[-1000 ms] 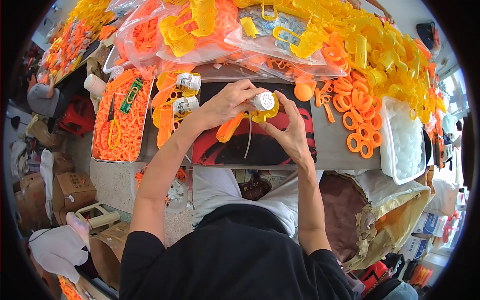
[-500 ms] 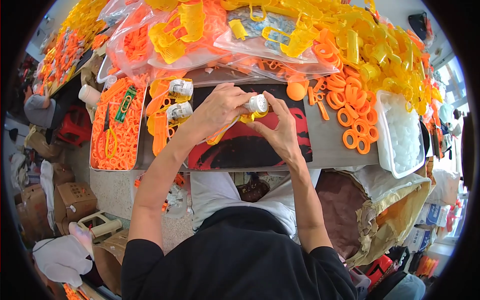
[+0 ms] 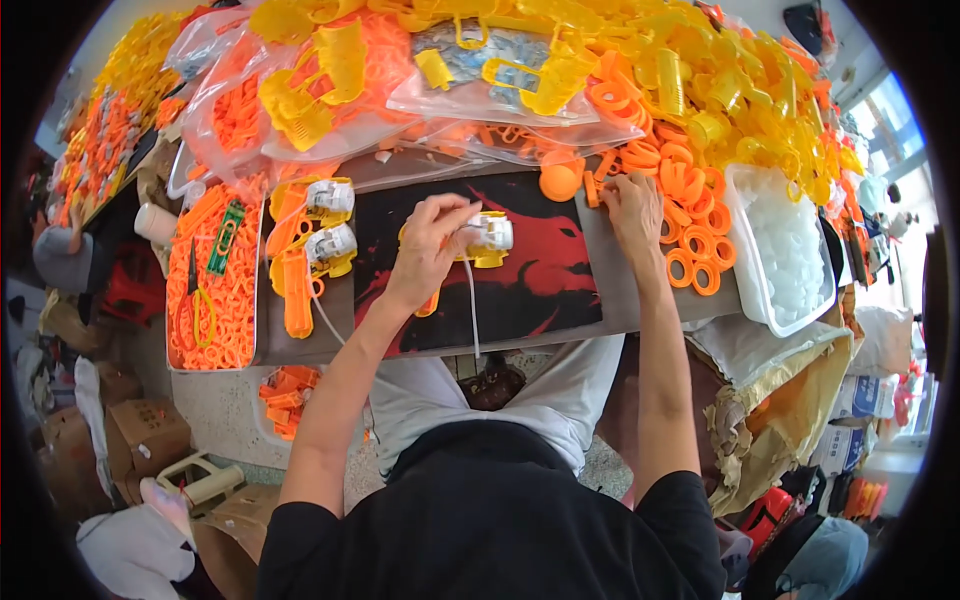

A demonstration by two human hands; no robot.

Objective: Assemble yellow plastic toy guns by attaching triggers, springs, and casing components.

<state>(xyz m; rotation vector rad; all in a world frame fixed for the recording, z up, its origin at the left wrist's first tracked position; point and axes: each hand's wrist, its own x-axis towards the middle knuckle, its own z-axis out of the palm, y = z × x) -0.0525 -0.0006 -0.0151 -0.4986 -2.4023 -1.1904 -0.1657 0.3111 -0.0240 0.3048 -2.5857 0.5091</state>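
Over the black and red mat (image 3: 540,300), my left hand (image 3: 428,250) has its thumb and fingers closed at the left end of a yellow and orange plastic toy assembly (image 3: 488,258). A white cylinder (image 3: 497,232) sits in its top, and a thin pale cord (image 3: 473,310) hangs toward the table edge. My right hand (image 3: 633,210) is bent down among loose orange plastic parts. Its fingertips touch or nearly touch a small orange strip (image 3: 591,190); what lies under the fingers is hidden. Two similar assemblies with white units (image 3: 330,243) lie left of the mat.
On the left, a tray (image 3: 262,325) holds orange pieces, scissors (image 3: 200,300) and a green tool (image 3: 226,238). Orange rings (image 3: 697,245) lie at right beside a white bin (image 3: 757,285) of translucent parts. Bags (image 3: 350,135) and heaped yellow shells (image 3: 700,90) line the back.
My right hand has left the white cylinder and moved right to the loose orange parts. My left hand stays at the assembly, which now sits lower on the mat. The view has shifted a little.
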